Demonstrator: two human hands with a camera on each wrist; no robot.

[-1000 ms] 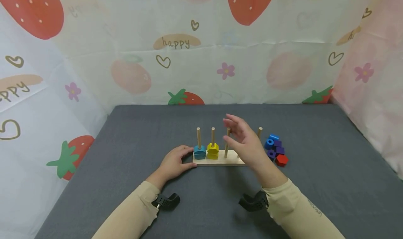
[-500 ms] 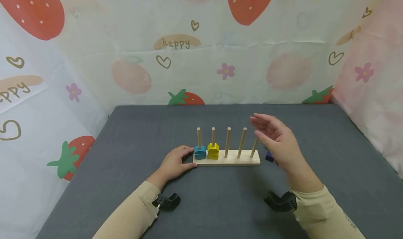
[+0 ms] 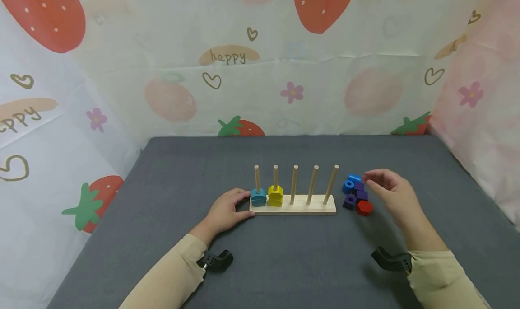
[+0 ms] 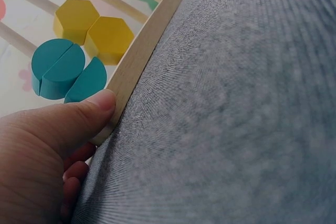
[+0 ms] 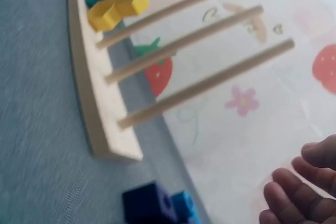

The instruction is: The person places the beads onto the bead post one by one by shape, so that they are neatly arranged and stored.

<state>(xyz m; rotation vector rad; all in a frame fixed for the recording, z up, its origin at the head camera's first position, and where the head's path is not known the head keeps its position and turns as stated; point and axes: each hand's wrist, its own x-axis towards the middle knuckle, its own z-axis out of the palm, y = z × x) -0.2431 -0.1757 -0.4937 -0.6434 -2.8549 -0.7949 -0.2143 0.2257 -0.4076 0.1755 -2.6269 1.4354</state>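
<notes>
A wooden peg board (image 3: 300, 208) with several upright pegs lies on the table. Teal half-round blocks (image 3: 258, 197) sit on its leftmost peg, and yellow hexagonal blocks (image 3: 275, 196) on the one beside it. My left hand (image 3: 225, 212) grips the board's left end; the left wrist view shows the thumb (image 4: 86, 114) against its front edge. Right of the board my right hand (image 3: 392, 194) hovers beside a small pile of loose blocks, fingers loosely bent and holding nothing visible. The pile has blue blocks (image 3: 348, 186), purple blocks (image 3: 350, 201) and a red hexagonal block (image 3: 364, 208).
Grey cloth covers the table (image 3: 195, 164). Behind it hangs a curtain (image 3: 252, 92) printed with strawberries, hearts and flowers, which also runs along both sides. A black wrist mount (image 3: 217, 260) shows below the left hand, another black mount (image 3: 391, 260) below the right.
My right hand has moved from above the pegs rightward past the board's end and down to the far side of the loose blocks. The left hand has stayed on the board.
</notes>
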